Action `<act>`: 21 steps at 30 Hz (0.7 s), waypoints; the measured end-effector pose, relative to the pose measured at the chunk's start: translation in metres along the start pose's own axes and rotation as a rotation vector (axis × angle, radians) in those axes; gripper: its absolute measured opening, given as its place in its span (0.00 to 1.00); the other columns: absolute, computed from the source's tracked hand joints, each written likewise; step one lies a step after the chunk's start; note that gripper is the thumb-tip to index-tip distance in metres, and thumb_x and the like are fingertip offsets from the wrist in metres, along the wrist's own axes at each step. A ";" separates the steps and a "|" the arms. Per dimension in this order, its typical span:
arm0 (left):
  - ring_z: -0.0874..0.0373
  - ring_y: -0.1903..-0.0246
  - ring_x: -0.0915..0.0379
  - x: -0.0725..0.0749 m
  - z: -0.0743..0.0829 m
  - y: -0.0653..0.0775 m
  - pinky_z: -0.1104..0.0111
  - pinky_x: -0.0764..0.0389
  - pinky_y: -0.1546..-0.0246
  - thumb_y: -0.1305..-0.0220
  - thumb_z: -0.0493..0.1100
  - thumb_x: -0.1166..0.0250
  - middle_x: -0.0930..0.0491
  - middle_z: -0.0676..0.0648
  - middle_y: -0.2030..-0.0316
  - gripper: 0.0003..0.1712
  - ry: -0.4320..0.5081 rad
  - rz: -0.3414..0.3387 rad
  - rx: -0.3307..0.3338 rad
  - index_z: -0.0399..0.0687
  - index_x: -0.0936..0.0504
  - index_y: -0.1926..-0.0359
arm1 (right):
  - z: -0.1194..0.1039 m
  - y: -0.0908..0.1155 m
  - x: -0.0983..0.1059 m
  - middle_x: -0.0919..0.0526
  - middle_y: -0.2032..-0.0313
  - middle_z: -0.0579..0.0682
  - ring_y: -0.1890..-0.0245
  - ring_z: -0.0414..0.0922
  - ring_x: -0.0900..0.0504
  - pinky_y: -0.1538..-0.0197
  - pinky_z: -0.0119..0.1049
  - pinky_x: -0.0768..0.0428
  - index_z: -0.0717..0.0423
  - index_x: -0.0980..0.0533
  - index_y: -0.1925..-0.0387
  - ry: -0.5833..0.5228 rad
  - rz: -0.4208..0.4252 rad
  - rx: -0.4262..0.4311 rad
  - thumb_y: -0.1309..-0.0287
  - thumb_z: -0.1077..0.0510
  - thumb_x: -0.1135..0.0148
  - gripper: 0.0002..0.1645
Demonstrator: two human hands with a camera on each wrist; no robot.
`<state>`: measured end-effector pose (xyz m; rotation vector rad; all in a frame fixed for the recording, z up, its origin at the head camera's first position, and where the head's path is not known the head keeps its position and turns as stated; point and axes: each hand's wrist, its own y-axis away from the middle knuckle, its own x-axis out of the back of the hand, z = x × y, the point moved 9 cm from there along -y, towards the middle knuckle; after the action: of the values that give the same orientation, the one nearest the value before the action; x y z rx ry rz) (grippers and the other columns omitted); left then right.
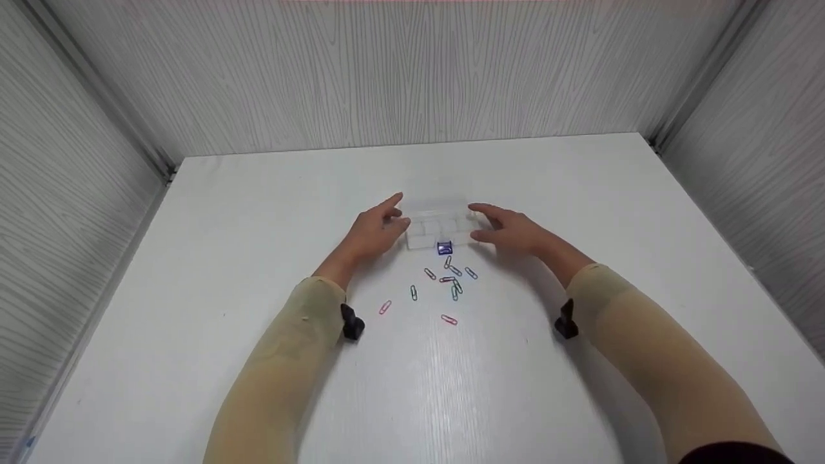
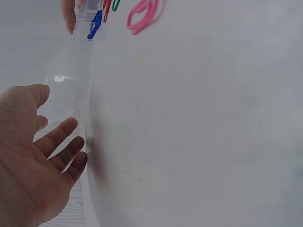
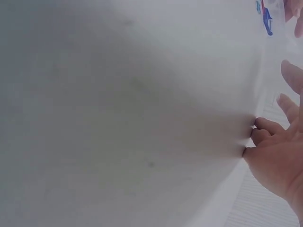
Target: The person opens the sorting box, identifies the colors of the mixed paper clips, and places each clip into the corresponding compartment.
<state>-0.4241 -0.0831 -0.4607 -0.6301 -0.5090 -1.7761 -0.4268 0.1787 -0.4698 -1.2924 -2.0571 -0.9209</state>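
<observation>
A clear plastic compartment box [image 1: 422, 241] sits on the white table with its see-through lid [image 1: 437, 203] raised at the back and a blue latch [image 1: 445, 247] at its front. My left hand [image 1: 377, 227] is at the box's left side, fingers spread and thumb close to the wall. On the opposite side, my right hand [image 1: 509, 229] has its forefinger and thumb apart, both tips near the right edge. In the right wrist view, the other fingers [image 3: 267, 126] of that hand rest at the table. Neither palm holds anything.
Several colored paper clips lie scattered in front of the box, among them a red one [image 1: 449, 319], a pink one [image 1: 385, 307] and a green one [image 1: 414, 292]. Wood-grain panels [image 1: 361, 77] wall the table at the back and on both sides.
</observation>
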 end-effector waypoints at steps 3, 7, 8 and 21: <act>0.49 0.26 0.36 0.004 -0.002 0.005 0.53 0.39 0.24 0.19 0.57 0.44 0.26 0.45 0.29 0.39 -0.005 -0.002 0.009 0.58 0.44 0.15 | 0.000 0.001 0.000 0.46 0.17 0.53 0.17 0.56 0.53 0.20 0.60 0.51 0.32 0.42 0.17 0.001 0.000 -0.005 0.28 0.36 0.37 0.44; 0.49 0.30 0.32 0.012 -0.005 0.015 0.53 0.35 0.27 0.20 0.55 0.42 0.23 0.44 0.32 0.37 -0.008 -0.006 -0.001 0.54 0.39 0.17 | 0.001 0.001 0.000 0.46 0.17 0.52 0.16 0.55 0.53 0.20 0.60 0.51 0.31 0.42 0.17 -0.004 0.004 -0.002 0.29 0.36 0.37 0.45; 0.48 0.31 0.30 0.014 -0.006 0.017 0.53 0.33 0.28 0.20 0.54 0.41 0.22 0.44 0.33 0.36 -0.005 -0.007 -0.015 0.52 0.37 0.18 | 0.001 0.001 0.000 0.46 0.17 0.52 0.16 0.55 0.53 0.20 0.60 0.51 0.31 0.42 0.17 -0.007 0.005 0.000 0.29 0.36 0.37 0.45; 0.51 0.42 0.20 0.027 -0.007 0.063 0.55 0.24 0.37 0.25 0.48 0.33 0.15 0.45 0.43 0.24 0.005 -0.112 -0.108 0.43 0.18 0.33 | 0.001 0.005 -0.004 0.49 0.16 0.50 0.16 0.53 0.54 0.20 0.58 0.54 0.31 0.44 0.16 -0.056 -0.005 0.039 0.27 0.35 0.39 0.44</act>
<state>-0.3708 -0.1250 -0.4474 -0.6836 -0.4543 -1.9204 -0.4208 0.1793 -0.4722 -1.3072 -2.1119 -0.8515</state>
